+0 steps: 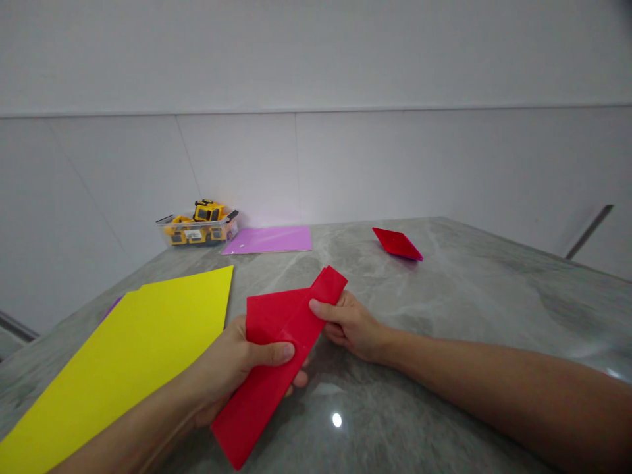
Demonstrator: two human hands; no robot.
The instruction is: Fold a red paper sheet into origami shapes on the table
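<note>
A partly folded sheet of red paper [276,355] is held just above the grey marble table [444,309], near the front centre. My left hand [232,368] grips its middle, thumb on top and fingers underneath. My right hand [350,326] pinches the paper's upper right end, thumb on top. Both hands are closed on the paper.
Yellow sheets [138,355] lie at the left, a purple edge showing beneath them. Farther back lie a purple sheet [269,240] and a folded red paper shape [397,243]. A clear box with yellow toy vehicles [200,227] stands against the white wall.
</note>
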